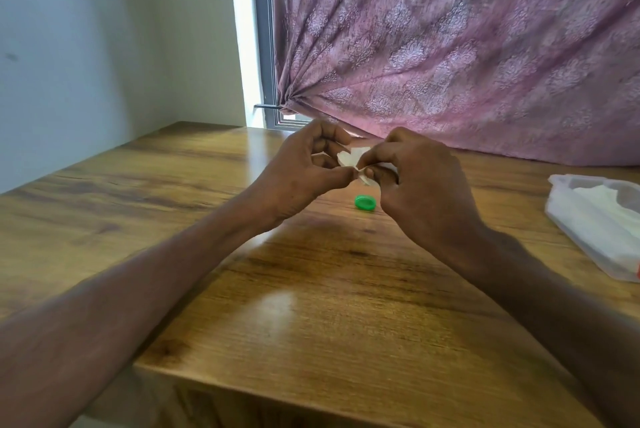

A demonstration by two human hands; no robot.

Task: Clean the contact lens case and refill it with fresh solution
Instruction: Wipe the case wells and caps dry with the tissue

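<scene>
Both hands meet above the middle of the wooden table. My left hand and my right hand pinch a small white piece of tissue between their fingertips. Whether the lens case is wrapped inside the tissue is hidden by my fingers. A green round cap lies flat on the table just below the hands, close to my right hand's knuckles.
A clear plastic pack of white tissues lies at the table's right edge. A pink patterned curtain hangs behind the table, with a window frame and a white wall to the left.
</scene>
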